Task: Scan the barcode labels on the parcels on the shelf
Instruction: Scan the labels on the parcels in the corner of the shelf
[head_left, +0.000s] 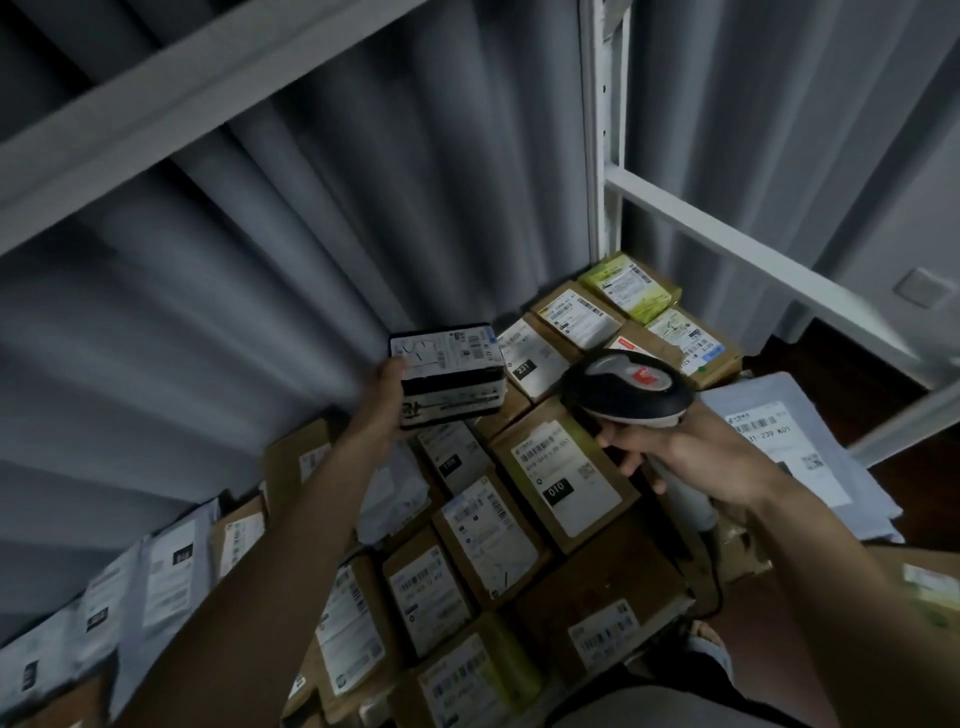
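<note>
A black box (448, 375) with a white label on top is lifted above the parcels (566, 480) on the shelf (769, 270), gripped by the left hand (382, 397); its fingers are mostly hidden behind the box, seemingly curled round it. Just right of them, the right hand (670, 457) has its fingers clamped on the scanner (626, 387) handle, partly hidden.

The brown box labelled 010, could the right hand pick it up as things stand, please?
Probably not yet. The right hand is full, gripping the barcode scanner, though it hovers just over the 010 box, whose top lies uncovered.
</note>
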